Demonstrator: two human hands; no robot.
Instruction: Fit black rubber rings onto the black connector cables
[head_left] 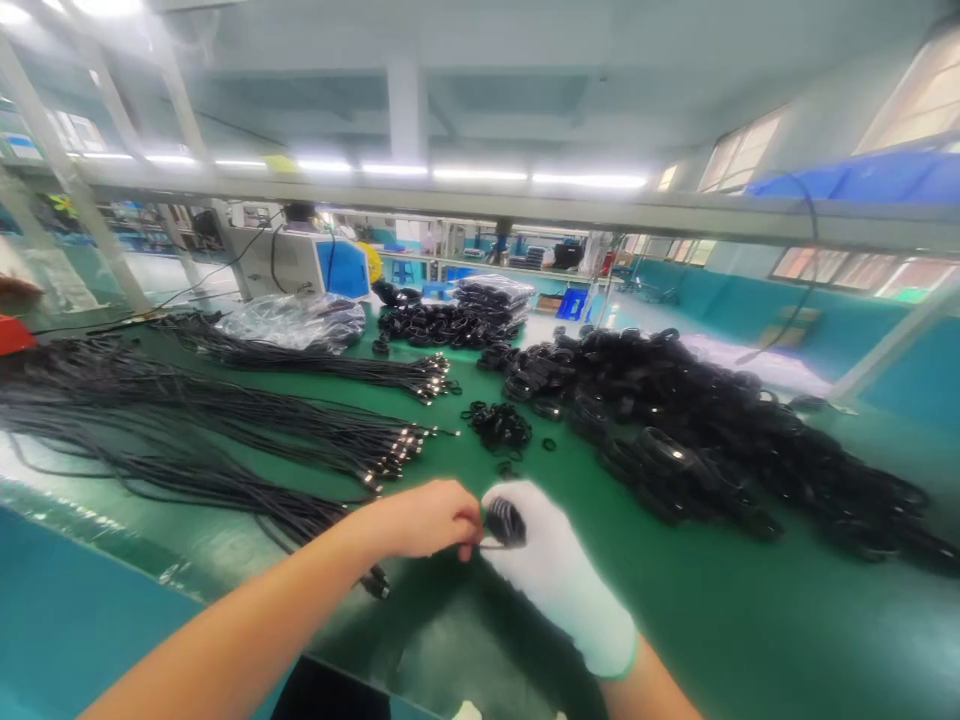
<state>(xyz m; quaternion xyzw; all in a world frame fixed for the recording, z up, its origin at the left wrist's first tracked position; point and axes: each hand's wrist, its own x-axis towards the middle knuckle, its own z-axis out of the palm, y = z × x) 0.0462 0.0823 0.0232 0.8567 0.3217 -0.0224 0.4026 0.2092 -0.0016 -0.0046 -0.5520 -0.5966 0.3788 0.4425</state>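
Note:
My right hand [551, 565], in a white glove, is closed around a coil of black cable [505, 522] over the near part of the green table mat. Close against the coil is my bare left hand [439, 520], its fingers curled and pinched together. What lies between those fingertips is too small to make out. Just beyond my hands sits a small pile of little black rings [501, 428], with one loose ring [549, 444] beside it. Long straight black cables [300, 415] with metal plug ends stretch out to the left in bundles.
A large heap of coiled black cables [675, 430] covers the right side. Further coils [450, 325] and clear plastic bags [296, 320] lie at the back. A white and blue machine [300, 262] stands behind. A shelf beam [480, 205] crosses above the table. Someone's hand [16, 290] shows far left.

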